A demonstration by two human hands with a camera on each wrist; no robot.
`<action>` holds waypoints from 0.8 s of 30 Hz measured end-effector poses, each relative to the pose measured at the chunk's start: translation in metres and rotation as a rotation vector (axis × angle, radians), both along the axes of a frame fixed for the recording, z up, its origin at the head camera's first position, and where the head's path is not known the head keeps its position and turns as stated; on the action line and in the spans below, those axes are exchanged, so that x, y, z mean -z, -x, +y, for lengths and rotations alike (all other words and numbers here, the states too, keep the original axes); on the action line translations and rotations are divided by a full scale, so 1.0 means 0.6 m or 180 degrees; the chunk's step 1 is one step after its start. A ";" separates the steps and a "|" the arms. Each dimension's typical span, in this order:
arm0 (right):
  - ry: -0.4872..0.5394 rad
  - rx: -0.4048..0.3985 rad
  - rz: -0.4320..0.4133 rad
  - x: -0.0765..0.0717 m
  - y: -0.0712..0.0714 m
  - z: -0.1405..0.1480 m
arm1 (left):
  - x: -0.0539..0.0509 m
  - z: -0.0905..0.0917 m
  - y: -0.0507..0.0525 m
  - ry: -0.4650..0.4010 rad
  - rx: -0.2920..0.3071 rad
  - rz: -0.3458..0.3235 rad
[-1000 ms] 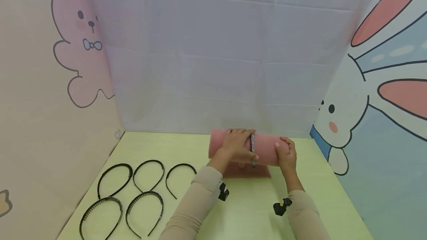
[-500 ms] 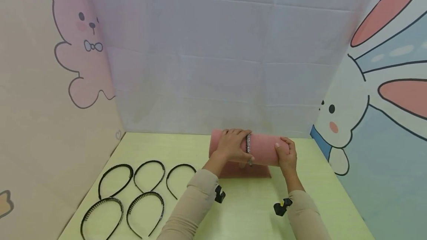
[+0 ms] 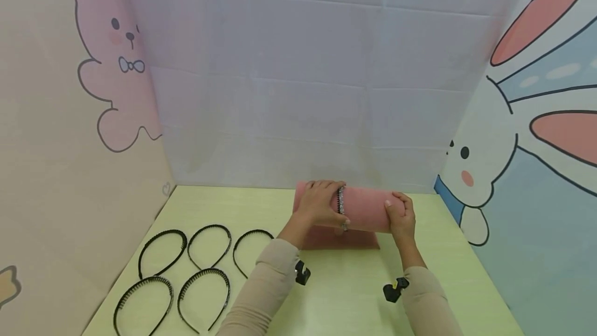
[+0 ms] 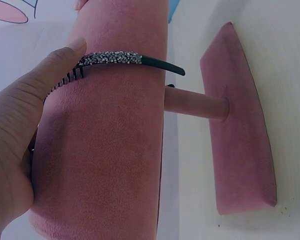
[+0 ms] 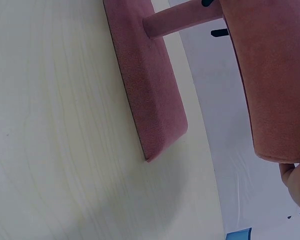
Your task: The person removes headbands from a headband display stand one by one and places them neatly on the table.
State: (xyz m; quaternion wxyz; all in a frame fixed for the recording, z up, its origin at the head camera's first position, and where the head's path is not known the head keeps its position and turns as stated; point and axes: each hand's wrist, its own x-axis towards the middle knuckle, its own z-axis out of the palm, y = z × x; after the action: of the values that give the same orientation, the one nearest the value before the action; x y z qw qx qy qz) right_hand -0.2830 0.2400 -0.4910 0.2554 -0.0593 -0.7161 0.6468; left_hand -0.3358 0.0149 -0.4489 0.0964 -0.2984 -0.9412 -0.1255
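Observation:
A pink padded T-bar display stand [image 3: 368,209] is at the back of the table, its roll lying crosswise on a short post above a flat base [image 4: 240,125]. Round the roll sits a black toothed headband [image 3: 341,202] studded with silvery stones. My left hand [image 3: 321,204] arches over the roll and grips this headband, its thumb at the front by the stones. In the left wrist view one black tip of the headband sticks out past the roll. My right hand [image 3: 402,214] holds the roll's right end, thumb in front. The far side of the roll is hidden.
Several more black headbands lie on the left of the pale yellow table [image 3: 345,294], among them one toothed headband [image 3: 203,272] near the front. A white cloth backdrop [image 3: 298,92] stands behind, with cartoon-printed walls on both sides.
My left hand has slid leftward along the roll, and the headband has moved left with it. The right hand keeps its hold on the roll's right end.

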 end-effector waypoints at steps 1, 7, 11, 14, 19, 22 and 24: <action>-0.0004 -0.0004 0.0007 0.000 0.000 0.000 | 0.000 -0.002 0.000 -0.0013 0.0005 0.0006; -0.0004 -0.0019 0.0047 0.000 0.002 0.001 | 0.002 -0.010 0.002 -0.0024 0.0013 0.0061; -0.0022 0.0001 0.0030 0.001 0.003 0.001 | 0.004 -0.015 0.001 0.0045 -0.0010 0.0049; -0.0023 0.0015 -0.0010 0.001 0.002 0.000 | 0.004 -0.019 0.000 0.0057 -0.0011 0.0035; 0.0010 -0.0015 -0.0023 -0.001 0.001 -0.002 | 0.005 -0.029 0.000 -0.0110 0.0006 0.0066; 0.0004 -0.0023 -0.0006 -0.003 0.002 -0.002 | 0.006 -0.035 0.001 -0.0145 -0.0006 0.0127; 0.0000 -0.0025 -0.0010 -0.004 0.003 -0.002 | 0.007 -0.038 0.002 -0.0152 -0.0011 0.0157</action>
State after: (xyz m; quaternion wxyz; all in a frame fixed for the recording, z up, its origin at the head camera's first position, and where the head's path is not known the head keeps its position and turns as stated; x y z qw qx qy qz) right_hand -0.2845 0.2387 -0.4886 0.2518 -0.0575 -0.7167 0.6477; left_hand -0.3372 -0.0078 -0.4530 0.1270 -0.2973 -0.9358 -0.1404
